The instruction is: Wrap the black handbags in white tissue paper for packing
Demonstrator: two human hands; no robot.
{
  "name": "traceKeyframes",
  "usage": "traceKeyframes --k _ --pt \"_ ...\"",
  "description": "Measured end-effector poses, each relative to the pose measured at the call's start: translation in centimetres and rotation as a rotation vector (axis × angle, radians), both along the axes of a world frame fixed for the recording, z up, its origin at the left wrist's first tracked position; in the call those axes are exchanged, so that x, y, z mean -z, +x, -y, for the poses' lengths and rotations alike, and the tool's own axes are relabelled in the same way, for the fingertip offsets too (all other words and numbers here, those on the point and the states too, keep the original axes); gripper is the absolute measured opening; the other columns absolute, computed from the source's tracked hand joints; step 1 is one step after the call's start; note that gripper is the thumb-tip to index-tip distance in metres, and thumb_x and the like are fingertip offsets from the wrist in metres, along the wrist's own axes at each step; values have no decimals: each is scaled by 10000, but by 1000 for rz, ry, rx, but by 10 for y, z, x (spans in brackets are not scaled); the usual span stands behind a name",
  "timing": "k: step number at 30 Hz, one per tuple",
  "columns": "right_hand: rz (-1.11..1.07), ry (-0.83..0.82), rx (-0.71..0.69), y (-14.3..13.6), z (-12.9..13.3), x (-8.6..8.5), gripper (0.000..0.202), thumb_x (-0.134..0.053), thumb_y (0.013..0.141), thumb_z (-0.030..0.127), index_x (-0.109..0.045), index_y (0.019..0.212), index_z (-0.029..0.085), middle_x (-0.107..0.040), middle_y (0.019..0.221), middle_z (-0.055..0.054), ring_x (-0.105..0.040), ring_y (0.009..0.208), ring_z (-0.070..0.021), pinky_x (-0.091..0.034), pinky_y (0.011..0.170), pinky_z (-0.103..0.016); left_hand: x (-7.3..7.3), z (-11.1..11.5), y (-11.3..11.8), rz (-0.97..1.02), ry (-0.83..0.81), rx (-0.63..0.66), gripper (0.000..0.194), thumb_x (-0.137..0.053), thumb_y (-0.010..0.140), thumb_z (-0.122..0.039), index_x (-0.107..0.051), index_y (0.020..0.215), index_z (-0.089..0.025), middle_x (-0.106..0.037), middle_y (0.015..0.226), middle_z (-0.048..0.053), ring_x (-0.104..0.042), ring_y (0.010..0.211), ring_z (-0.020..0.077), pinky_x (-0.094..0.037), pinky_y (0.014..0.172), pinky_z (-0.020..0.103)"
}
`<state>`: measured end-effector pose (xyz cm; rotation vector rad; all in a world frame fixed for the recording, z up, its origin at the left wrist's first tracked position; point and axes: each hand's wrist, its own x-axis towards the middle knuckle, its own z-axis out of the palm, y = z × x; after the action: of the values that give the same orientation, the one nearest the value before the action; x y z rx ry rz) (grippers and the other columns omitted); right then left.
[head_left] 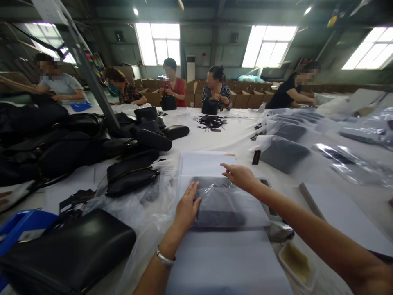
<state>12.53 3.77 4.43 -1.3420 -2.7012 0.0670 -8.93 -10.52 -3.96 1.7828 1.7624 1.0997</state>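
Observation:
A dark handbag in a translucent plastic sleeve (219, 207) lies flat in front of me on white paper sheets (227, 258). My left hand (186, 207) rests on its left edge, fingers stretched out and close together. Just above the bag's upper right corner is my right hand (241, 177). Its index finger points left over a white sheet (202, 164), and the other fingers are partly curled. I see nothing held in it. To the left, a black zippered bag (130, 174) lies beside crumpled clear plastic (153, 213).
Black bags (64, 151) are heaped at left, with a large black bag (73, 250) nearest me. Wrapped bags (282, 149) line the right side. A small tub (297, 264) stands by my right forearm. A metal post (92, 73) rises at left. Several people work across the table.

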Motion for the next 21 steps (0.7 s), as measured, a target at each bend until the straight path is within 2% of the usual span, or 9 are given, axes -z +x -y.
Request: traceKeyframes --k 2,4,7,9,12,14,16,18,21 --pt "-162 42 -68 21 32 7 412 -503 969 354 -554 1354 218 -705 1161 -100 -662 1044 -245 -520 879 -378 -9 0 5 -66 46 -20 485 -489 927 -136 -487 1411 -175 -474 1495 111 -444 1382 214 -442 1109 394" --pt "-260 56 -196 36 69 20 440 -554 946 383 -558 1355 221 -631 1312 -104 -562 1233 -259 -455 1039 -425 -19 -3 15 -156 144 -30 418 -440 968 -179 -530 1376 -201 -494 1483 86 -431 1391 207 -404 1140 410" --pt "-219 35 -281 47 117 49 703 -724 810 417 -477 1438 221 -438 1508 -125 -342 1419 -336 -310 1160 -546 -24 -11 34 -354 269 57 425 -400 1006 -287 -491 1416 -222 -437 1524 73 -315 1454 238 -321 1176 497" --pt "-172 19 -269 46 134 71 891 -807 711 402 -410 1484 201 -343 1559 -139 -253 1452 -368 -285 1170 -577 -16 -19 42 -495 260 134 497 -413 1001 -385 -427 1462 -198 -389 1546 97 -280 1465 287 -274 1171 580" --pt "-172 82 -199 42 138 102 891 -780 716 227 -368 1506 210 -330 1564 -126 -258 1453 -340 -336 1163 -540 5 -32 47 -628 192 167 616 -412 976 -512 -375 1490 -174 -367 1548 125 -311 1447 325 -271 1146 631" --pt "-208 176 -175 41 133 116 815 -649 773 97 -345 1516 240 -374 1545 -100 -313 1436 -300 -387 1144 -500 19 -39 46 -667 178 155 618 -396 977 -523 -366 1496 -190 -352 1554 117 -304 1450 320 -248 1157 622" --pt "-238 267 -181 41 128 125 761 -523 809 27 -350 1511 265 -434 1511 -75 -375 1407 -272 -432 1117 -478 27 -44 44 -673 166 152 609 -398 977 -515 -368 1497 -199 -339 1560 113 -286 1457 318 -220 1168 616" --pt "-251 324 -192 41 124 128 697 -468 842 17 -394 1488 269 -482 1477 -67 -424 1377 -263 -467 1088 -469 27 -48 40 -637 134 179 601 -409 974 -505 -380 1491 -199 -340 1559 118 -269 1462 321 -201 1169 622" --pt "-246 310 -192 39 121 121 600 -472 874 45 -473 1439 247 -506 1457 -75 -453 1356 -275 -475 1077 -465 12 -51 29 -463 63 235 585 -366 992 -478 -363 1498 -185 -362 1551 124 -281 1461 291 -246 1167 586"
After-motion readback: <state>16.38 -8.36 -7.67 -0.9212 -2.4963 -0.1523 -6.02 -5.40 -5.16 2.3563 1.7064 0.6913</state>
